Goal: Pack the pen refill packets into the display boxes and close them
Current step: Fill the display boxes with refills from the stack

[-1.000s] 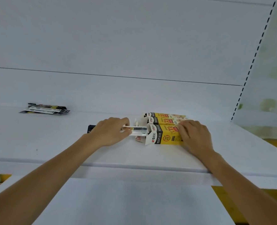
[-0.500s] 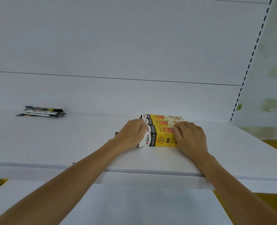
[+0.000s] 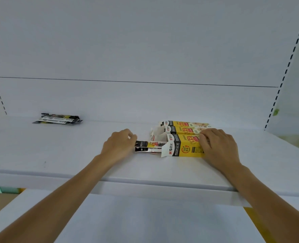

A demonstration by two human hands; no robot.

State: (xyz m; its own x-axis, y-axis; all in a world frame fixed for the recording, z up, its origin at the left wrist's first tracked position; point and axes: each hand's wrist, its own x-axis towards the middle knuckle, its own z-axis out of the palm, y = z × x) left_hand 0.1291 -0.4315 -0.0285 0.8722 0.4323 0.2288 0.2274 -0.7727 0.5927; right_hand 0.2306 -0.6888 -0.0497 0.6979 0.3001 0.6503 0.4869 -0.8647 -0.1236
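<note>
1. Left hand (image 3: pixel 118 146): fingers curled, pinching the black header end of the refill packets (image 3: pixel 146 147). These lie flat on the shelf (image 3: pixel 75 151), partly inside the nearest display box (image 3: pixel 185 146) through its open end at the box's 9 o'clock.
2. Right hand (image 3: pixel 218 148): fingers bent and close together over the box's 3 o'clock end, bracing it. The thumb is hidden from me.
3. Handling, as I judge it: the packets are light, thin and glossy, so they are likely to bow or fan if pushed from the tail. I would hold them squared, close to the box mouth.
4. The box looks to be thin card, light enough to skid on the smooth shelf, so it needs bracing. Its end flaps (image 3: pixel 164 152) stand open and would crease easily.
5. Two further boxes (image 3: pixel 185 129) lie touching at its 12 o'clock, leaving no room that way.
6. Open room: bare shelf at 9 o'clock. The spare packets (image 3: pixel 57 118) lie well apart at 10 o'clock, by the back panel.
7. The shelf's front lip runs near at 6 o'clock, so I would avoid pulling toward it.
</note>
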